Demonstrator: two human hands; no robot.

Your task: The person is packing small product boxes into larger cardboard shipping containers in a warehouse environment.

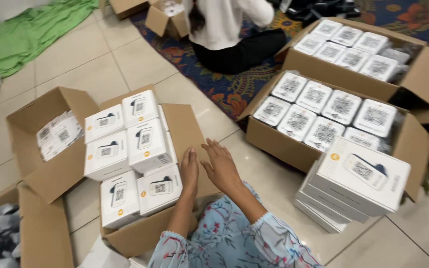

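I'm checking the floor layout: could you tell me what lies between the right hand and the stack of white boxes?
Only bare tiled floor in the head view.

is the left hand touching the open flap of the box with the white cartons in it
Touching. The head view shows the left hand lying flat on the brown flap of the cardboard box, no gap under the fingers.

carton: we see an open brown cardboard carton [184,130] on the floor, flaps spread.
boxes: small white rectangular boxes [147,145] fill it, flat.
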